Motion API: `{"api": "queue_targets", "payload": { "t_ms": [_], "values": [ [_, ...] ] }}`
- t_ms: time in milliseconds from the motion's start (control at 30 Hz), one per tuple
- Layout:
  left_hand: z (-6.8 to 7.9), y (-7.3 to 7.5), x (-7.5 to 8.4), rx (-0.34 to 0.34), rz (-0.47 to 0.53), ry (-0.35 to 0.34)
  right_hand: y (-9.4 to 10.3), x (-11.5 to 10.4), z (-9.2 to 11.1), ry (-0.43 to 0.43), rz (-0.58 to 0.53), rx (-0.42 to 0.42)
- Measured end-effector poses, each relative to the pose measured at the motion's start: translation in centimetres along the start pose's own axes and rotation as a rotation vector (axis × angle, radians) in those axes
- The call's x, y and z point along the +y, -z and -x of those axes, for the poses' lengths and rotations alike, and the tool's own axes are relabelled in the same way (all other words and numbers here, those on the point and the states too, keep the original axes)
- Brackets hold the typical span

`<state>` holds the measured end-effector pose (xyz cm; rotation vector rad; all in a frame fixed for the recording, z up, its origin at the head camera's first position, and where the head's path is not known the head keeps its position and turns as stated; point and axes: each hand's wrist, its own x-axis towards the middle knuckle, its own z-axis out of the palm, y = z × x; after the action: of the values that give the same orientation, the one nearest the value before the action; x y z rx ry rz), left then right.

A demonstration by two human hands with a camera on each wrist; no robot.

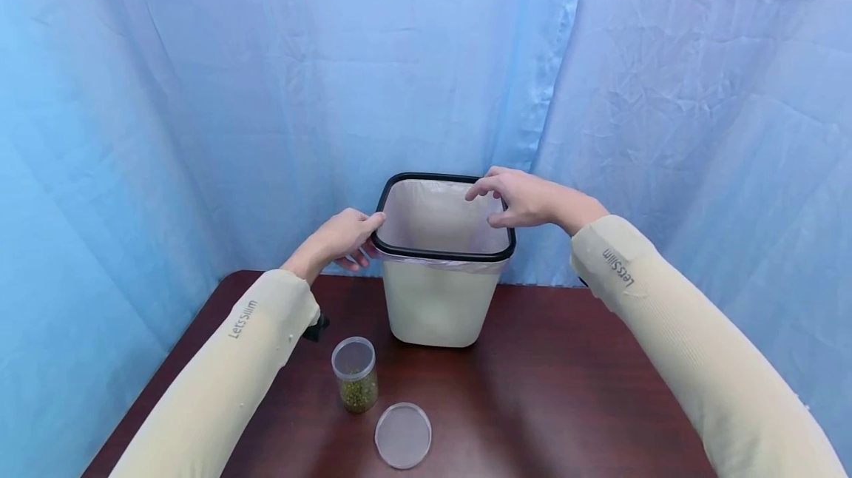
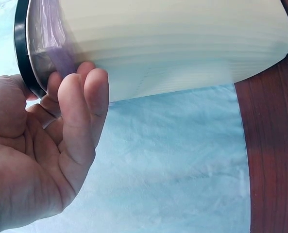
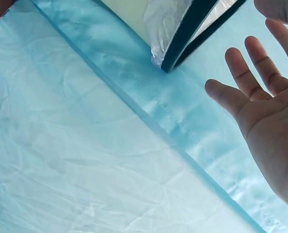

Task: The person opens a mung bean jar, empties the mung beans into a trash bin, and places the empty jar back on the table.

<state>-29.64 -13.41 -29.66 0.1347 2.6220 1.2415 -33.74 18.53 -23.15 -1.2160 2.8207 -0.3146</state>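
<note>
A cream trash bin [image 1: 441, 304] with a black rim [image 1: 442, 254] stands upright on the table, lined with a pale purple bag [image 1: 435, 213]. At its left corner my left hand [image 1: 342, 235] pinches the rim, thumb on top and a finger underneath. The left wrist view shows the other fingers [image 2: 75, 114] of that hand loosely bent beside the bag's folded edge [image 2: 56, 34]. Over the right side of the bin's mouth hovers my right hand [image 1: 522, 198], fingers spread and holding nothing. The right wrist view has that hand [image 3: 270, 111] apart from the rim.
Nearer on the dark red-brown table [image 1: 586, 382] stands a clear jar [image 1: 356, 378], part filled with small green bits. A round clear lid [image 1: 403, 435] lies flat beside it. Blue curtains [image 1: 319, 78] hang close behind the bin and at both sides.
</note>
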Motion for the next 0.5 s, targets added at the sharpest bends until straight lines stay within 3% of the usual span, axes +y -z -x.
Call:
{"api": "queue_targets", "payload": {
  "t_ms": [400,500],
  "values": [
    [-0.1,-0.3,-0.1,0.016,0.012,-0.003,-1.2,0.7,0.4,-0.034,0.003,-0.013],
    [0.0,-0.3,-0.3,0.024,0.010,-0.014,-2.1,0.6,0.3,-0.104,-0.001,0.039]
  ]
}}
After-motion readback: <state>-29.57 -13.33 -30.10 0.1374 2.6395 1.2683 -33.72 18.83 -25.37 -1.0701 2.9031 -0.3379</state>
